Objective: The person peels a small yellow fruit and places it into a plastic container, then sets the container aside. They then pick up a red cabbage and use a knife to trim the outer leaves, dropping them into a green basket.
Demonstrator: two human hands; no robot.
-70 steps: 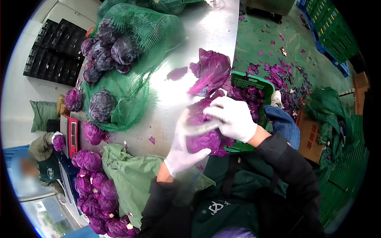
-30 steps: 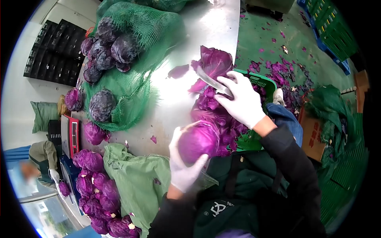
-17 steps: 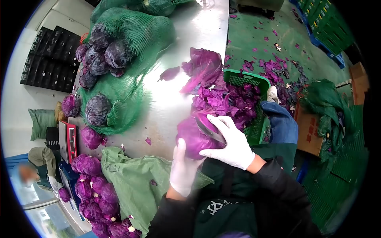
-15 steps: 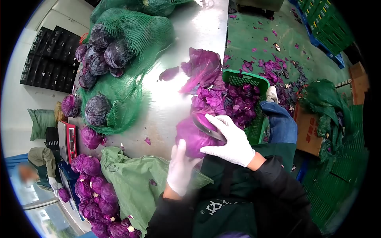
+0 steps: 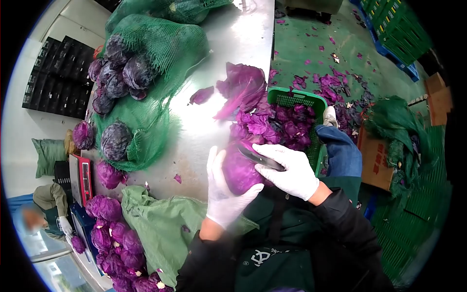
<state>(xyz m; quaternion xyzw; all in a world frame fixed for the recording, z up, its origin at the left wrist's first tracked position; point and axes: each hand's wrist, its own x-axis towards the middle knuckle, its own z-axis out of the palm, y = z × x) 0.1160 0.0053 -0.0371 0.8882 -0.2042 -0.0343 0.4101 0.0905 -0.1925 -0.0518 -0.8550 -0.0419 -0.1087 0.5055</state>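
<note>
A round purple cabbage (image 5: 239, 171) rests in my left hand (image 5: 224, 192), whose gloved fingers wrap its left side and underside. My right hand (image 5: 290, 171), also white-gloved, is closed on a knife (image 5: 261, 158) with a dark blade that lies over the cabbage's upper right side. Loose purple leaves (image 5: 244, 87) are heaped on the metal table (image 5: 187, 126) just beyond the cabbage. Beside the table edge a green basket (image 5: 318, 104) holds many torn leaves.
Dark cabbages (image 5: 138, 71) lie on green netting at the left. Peeled cabbages (image 5: 114, 263) are piled beside a green sack (image 5: 155, 219). A co-worker (image 5: 51, 209) is at the lower left. Leaf scraps and a cardboard box (image 5: 374, 163) are at the right.
My left hand has shifted up and around the cabbage's left side, and the cabbage appears slightly turned. My right hand and the knife have moved a little to the right relative to the view.
</note>
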